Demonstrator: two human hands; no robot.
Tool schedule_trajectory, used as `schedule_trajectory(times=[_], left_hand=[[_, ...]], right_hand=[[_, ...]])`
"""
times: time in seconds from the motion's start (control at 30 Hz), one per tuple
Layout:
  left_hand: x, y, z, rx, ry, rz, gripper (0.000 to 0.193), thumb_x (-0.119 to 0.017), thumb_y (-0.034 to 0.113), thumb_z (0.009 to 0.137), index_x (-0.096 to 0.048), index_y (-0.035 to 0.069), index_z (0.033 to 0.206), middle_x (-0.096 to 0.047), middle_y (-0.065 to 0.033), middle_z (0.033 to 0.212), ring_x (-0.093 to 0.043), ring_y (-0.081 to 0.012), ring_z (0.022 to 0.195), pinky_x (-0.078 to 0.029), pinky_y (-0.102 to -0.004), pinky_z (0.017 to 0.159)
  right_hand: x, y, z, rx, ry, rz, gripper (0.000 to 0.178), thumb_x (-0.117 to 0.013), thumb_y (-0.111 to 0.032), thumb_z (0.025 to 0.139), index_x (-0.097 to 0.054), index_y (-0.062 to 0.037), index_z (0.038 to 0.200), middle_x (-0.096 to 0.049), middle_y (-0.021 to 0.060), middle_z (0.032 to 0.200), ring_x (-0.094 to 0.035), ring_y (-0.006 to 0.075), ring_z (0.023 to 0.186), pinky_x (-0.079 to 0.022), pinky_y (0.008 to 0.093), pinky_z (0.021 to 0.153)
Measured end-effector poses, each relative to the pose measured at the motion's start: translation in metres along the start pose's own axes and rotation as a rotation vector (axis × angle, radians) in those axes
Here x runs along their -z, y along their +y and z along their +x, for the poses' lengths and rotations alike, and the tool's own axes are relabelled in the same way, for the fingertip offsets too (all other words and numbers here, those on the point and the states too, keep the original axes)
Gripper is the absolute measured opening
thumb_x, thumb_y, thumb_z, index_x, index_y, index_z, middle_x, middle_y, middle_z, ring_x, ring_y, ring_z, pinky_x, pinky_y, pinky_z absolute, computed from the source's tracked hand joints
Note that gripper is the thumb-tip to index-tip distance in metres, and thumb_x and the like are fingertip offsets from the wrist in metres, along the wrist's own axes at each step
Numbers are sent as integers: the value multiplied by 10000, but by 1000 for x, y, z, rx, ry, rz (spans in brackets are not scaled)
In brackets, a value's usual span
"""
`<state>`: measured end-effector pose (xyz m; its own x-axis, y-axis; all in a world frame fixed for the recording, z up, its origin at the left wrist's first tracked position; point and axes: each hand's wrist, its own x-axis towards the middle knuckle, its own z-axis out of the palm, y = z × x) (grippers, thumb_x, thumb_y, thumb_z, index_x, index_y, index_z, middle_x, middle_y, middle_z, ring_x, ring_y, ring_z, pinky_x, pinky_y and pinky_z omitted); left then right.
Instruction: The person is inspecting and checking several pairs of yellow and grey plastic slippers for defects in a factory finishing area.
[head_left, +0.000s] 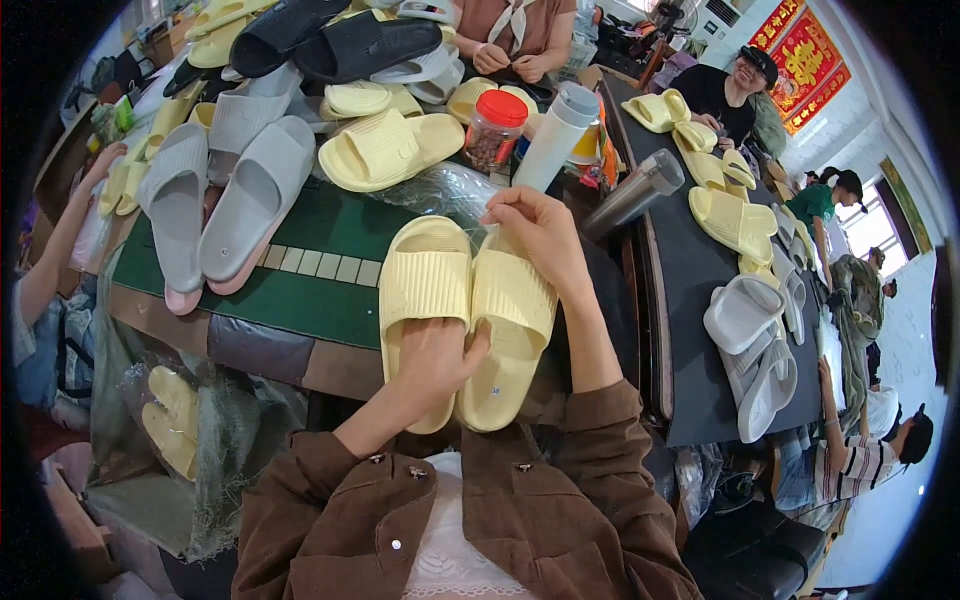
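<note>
the left hand (436,362), fingers inside, holds the left yellow slide (424,285), the right hand (540,235) curls narrowly, grip unclear, by the toe of the right yellow slide (513,320), both likely light, pliable foam best held by the straps, at the green worktop (325,303).

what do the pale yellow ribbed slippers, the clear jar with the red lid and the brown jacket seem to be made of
Pale yellow ribbed slippers: probably moulded foam, matte, since each looks one-piece.
Clear jar with red lid: likely plastic, glossy and see-through, though glass is possible.
Brown jacket: apparently woven fabric, perhaps cotton, matte with soft creases.
</note>
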<state>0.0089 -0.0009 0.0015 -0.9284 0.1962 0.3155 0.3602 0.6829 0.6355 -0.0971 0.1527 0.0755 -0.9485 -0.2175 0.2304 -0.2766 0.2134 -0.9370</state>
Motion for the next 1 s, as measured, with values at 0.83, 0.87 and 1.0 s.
schedule_trajectory(times=[0.83,0.87,1.0], left_hand=[[76,24,91,-210,126,-351,152,-603,53,837,-604,7,982,-654,-130,882,-630,-256,684,-494,-348,616],[71,21,99,-212,95,-389,152,-601,56,843,-599,-3,982,-655,-133,865,-629,-259,678,-496,-349,619],[42,14,107,-183,89,-501,128,-590,58,860,-588,-34,949,-652,-138,775,-633,-235,648,-498,-330,617]], right_hand=[[-16,-25,-28,190,379,-121,105,-551,-55,917,-610,11,973,-660,41,851,-600,71,813,-447,211,698],[-21,-20,-26,189,399,-89,107,-557,-65,913,-623,2,963,-663,31,826,-599,64,792,-441,209,659],[-25,-7,-29,152,423,-89,102,-565,-46,904,-618,10,970,-669,84,818,-640,118,738,-498,253,610]])
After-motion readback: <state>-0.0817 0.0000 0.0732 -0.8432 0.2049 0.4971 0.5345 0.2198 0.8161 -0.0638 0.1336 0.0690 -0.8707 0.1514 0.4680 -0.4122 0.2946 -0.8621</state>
